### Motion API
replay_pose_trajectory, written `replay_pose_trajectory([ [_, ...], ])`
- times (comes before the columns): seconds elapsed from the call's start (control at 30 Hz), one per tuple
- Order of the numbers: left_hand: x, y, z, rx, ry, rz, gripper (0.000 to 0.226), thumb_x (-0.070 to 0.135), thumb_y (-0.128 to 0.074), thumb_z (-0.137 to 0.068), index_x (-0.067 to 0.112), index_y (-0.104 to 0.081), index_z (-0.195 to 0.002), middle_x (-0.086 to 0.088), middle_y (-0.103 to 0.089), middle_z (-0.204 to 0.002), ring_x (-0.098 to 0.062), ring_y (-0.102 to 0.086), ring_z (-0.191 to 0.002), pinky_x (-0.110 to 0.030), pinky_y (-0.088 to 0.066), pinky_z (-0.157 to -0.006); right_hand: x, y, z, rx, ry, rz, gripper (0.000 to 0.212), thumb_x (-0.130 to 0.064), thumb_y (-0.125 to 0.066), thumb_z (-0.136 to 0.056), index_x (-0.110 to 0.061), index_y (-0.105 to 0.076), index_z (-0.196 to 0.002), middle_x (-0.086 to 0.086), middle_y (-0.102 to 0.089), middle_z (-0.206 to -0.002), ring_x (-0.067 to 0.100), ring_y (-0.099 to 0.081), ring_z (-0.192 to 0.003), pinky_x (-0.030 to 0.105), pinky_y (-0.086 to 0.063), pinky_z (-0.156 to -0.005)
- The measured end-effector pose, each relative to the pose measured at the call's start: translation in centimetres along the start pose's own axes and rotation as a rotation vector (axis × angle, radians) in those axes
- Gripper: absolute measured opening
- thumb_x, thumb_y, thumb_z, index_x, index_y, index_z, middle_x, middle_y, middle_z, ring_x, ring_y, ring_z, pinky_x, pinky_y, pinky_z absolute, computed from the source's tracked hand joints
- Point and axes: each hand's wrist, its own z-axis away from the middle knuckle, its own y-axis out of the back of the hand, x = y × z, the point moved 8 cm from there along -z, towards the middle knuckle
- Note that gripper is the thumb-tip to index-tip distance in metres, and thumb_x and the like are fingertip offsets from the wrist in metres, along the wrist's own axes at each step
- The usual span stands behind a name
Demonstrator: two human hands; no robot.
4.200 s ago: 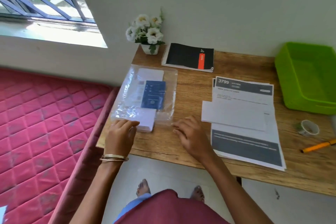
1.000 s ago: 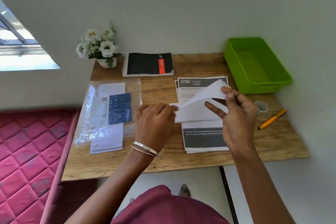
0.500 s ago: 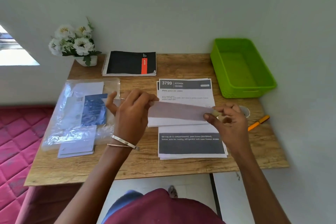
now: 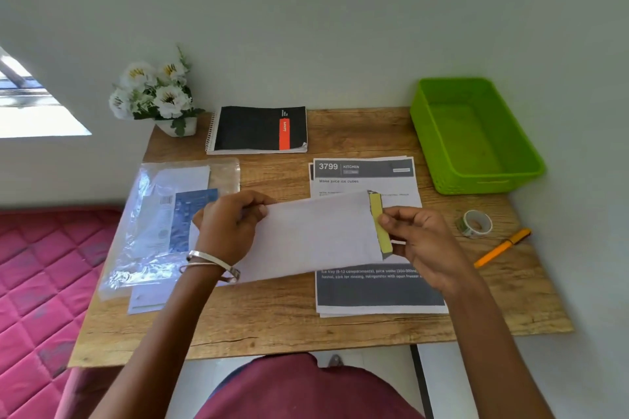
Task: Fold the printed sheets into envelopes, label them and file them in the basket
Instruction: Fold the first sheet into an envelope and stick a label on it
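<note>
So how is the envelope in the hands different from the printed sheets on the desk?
The envelope is held up by the left hand and right hand; the printed sheets lie flat on the desk. The envelope is blank with a yellow strip at one end; the sheets carry dark bands and text. Both are white paper.

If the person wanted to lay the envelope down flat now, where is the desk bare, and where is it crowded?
Bare wood runs along the desk's near edge, below the printed sheets and plastic sleeve. A strip lies between sleeve and sheets, under the held envelope. Right side is crowded: tape roll, orange pen, green basket. Notebook and flowers fill the back left.
</note>
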Motion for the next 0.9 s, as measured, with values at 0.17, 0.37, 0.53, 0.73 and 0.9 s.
replay_pose_trajectory([
  [0.17, -1.4, -0.6, -1.4, -0.153, 0.009, 0.120, 0.020, 0.011, -0.058, -0.087, 0.030, -0.066, -0.085, 0.011, -0.064, -0.084, -0.015, -0.060, -0.083, -0.041, -0.049, -0.083, -0.4, -1.0, -0.2, -0.037, 0.008, 0.088, 0.018, 0.002, -0.059, -0.087, -0.009, -0.073, -0.085, 0.008, -0.073, -0.078, 0.018, -0.065, -0.065, 0.028, -0.054, -0.056],
  [0.37, -1.9, -1.5, -2.6, -0.278, 0.024, 0.197, 0.018, 0.008, -0.055, -0.089, 0.021, -0.068, -0.089, 0.004, -0.066, -0.085, -0.015, -0.063, -0.081, -0.024, -0.049, -0.069, -1.1, -1.6, -1.1, -0.036, -0.011, 0.166, 0.019, 0.008, -0.059, -0.085, -0.005, -0.070, -0.093, 0.013, -0.072, -0.083, 0.023, -0.064, -0.068, 0.033, -0.056, -0.053],
  [0.53, -2.3, -2.0, -3.0, -0.298, 0.027, 0.201, 0.016, 0.010, -0.054, -0.090, 0.016, -0.069, -0.092, -0.001, -0.067, -0.089, -0.018, -0.064, -0.081, -0.024, -0.050, -0.068, -0.8, -2.3, -1.6, -0.042, -0.037, 0.202, 0.015, 0.002, -0.066, -0.083, -0.011, -0.070, -0.089, 0.007, -0.074, -0.083, 0.018, -0.069, -0.067, 0.028, -0.053, -0.049],
  [0.73, -1.9, -2.1, -3.1, -0.307, 0.001, 0.186, 0.016, 0.011, -0.056, -0.089, 0.015, -0.070, -0.095, -0.003, -0.068, -0.093, -0.019, -0.063, -0.083, -0.027, -0.052, -0.072, -0.7, -2.9, -1.7, -0.045, -0.055, 0.188, 0.022, -0.005, -0.069, -0.081, -0.015, -0.072, -0.100, 0.006, -0.075, -0.090, 0.025, -0.072, -0.081, 0.045, -0.059, -0.065],
  [0.9, -0.2, -2.4, -2.4, -0.263, -0.172, -0.136, 0.042, 0.051, -0.054, -0.082, 0.033, -0.054, -0.121, 0.006, -0.056, -0.119, -0.020, -0.048, -0.117, -0.050, -0.024, -0.107, -0.4, -3.4, -1.8, -0.007, -0.022, 0.248, 0.027, 0.001, -0.064, -0.085, -0.022, -0.077, -0.090, 0.012, -0.074, -0.093, 0.042, -0.069, -0.086, 0.073, -0.046, -0.072],
])
